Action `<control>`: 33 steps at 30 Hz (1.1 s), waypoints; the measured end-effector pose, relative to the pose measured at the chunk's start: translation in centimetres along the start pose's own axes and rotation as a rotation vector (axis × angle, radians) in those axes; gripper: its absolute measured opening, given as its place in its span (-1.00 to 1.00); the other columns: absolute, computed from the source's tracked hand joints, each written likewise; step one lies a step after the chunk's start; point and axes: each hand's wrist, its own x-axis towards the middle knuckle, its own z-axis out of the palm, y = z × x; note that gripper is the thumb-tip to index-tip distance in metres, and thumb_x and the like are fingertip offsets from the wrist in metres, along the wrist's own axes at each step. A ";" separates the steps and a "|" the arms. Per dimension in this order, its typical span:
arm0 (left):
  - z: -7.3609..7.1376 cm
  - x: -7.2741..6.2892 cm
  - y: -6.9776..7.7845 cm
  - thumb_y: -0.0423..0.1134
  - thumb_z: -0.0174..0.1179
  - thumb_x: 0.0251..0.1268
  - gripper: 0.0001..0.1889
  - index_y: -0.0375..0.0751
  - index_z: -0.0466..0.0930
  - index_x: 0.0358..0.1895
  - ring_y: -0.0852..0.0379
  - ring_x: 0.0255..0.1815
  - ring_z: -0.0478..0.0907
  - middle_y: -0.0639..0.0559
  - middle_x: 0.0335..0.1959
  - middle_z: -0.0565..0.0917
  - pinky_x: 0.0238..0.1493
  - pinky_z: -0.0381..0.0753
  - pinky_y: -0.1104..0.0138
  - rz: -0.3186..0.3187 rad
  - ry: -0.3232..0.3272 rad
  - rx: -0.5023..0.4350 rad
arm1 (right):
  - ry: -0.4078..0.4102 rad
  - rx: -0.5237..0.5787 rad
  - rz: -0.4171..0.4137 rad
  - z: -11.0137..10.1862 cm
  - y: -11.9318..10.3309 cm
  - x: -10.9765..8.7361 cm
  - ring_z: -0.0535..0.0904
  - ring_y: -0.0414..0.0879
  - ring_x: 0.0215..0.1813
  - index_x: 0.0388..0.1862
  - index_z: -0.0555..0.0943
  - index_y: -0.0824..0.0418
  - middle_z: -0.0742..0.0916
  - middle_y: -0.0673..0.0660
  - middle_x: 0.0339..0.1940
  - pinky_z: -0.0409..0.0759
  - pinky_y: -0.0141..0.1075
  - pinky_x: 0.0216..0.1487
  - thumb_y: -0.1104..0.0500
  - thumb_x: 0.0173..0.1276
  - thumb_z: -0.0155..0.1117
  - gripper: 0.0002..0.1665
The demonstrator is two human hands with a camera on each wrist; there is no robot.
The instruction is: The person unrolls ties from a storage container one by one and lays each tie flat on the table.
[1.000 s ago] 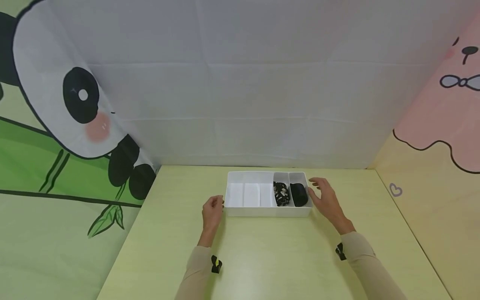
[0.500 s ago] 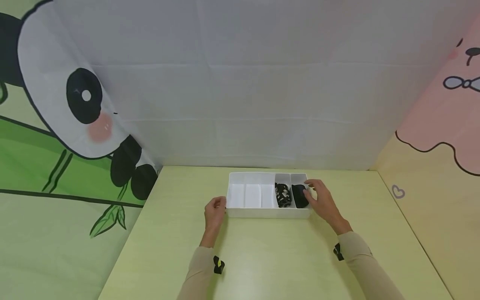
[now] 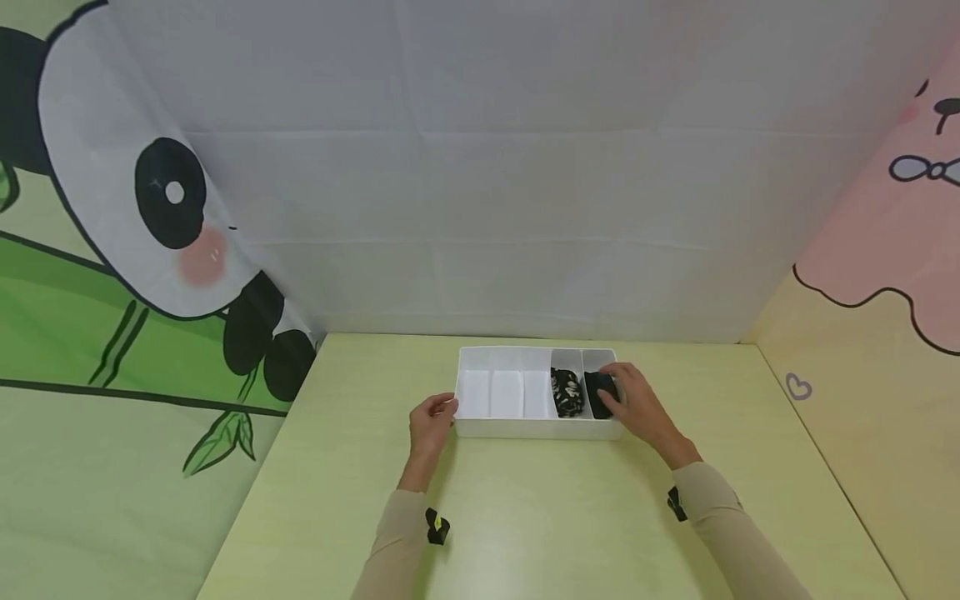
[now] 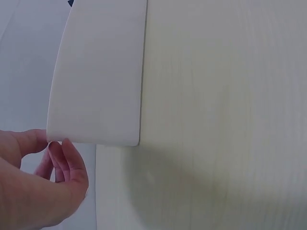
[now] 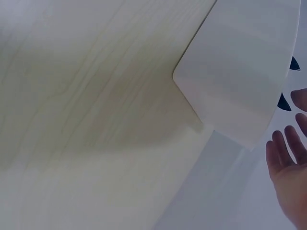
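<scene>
A white divided storage box (image 3: 538,428) stands toward the back of the table. Its rightmost compartment holds a rolled black cloth (image 3: 597,402); the one beside it holds a black cloth bundle with a pale floral print (image 3: 567,393). At the box's left end, my left hand (image 3: 430,429) pinches the wall by the rim, thumb and curled fingertips meeting it in the left wrist view. My right hand (image 3: 639,407) reaches over the right end, thumb and fingers spread above the black cloth. Its fingers look loosely extended in the right wrist view; contact with the cloth cannot be told.
The box's wide left part has low ridges and a bare white floor (image 3: 506,394). Behind the pale yellow table (image 3: 525,517) hangs a white sheet (image 3: 480,208). Cartoon-printed cloths, one with a panda (image 3: 90,150), flank it on both sides.
My right hand has moved left from beside the box to over the black cloth. The left hand has come slightly closer to the box's left end. The view has shifted a little.
</scene>
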 end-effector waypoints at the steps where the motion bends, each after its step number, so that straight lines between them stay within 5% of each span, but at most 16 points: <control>1: -0.1 0.0 0.0 -0.38 0.26 0.43 -0.73 -0.52 0.65 0.07 0.00 -0.19 0.61 -0.24 -0.17 0.71 -0.20 0.65 0.33 -0.003 -0.010 -0.009 | -0.011 -0.010 -0.003 0.0 0.0 0.0 0.47 0.26 0.28 0.23 0.51 0.40 0.56 0.35 0.22 0.43 0.19 0.28 0.32 0.42 0.36 -0.56; 6: -0.5 0.0 0.3 -0.38 0.26 0.45 -0.72 -0.50 0.65 0.11 -0.18 -0.10 0.61 -0.17 -0.20 0.67 -0.08 0.69 0.17 -0.030 -0.039 -0.029 | -0.036 -0.038 -0.036 0.0 -0.1 0.2 0.47 0.25 0.25 0.20 0.53 0.40 0.55 0.33 0.18 0.44 0.17 0.25 0.34 0.39 0.38 -0.56; 33: -0.9 0.6 0.7 -0.43 0.26 0.41 -0.73 -0.46 0.67 0.10 0.05 -0.21 0.58 -0.20 -0.17 0.67 -0.21 0.65 0.33 -0.058 -0.070 0.001 | -0.190 -0.086 -0.138 -0.2 0.4 0.8 0.59 0.32 0.11 0.14 0.55 0.45 0.58 0.39 0.16 0.56 0.17 0.11 0.49 0.23 0.46 -0.50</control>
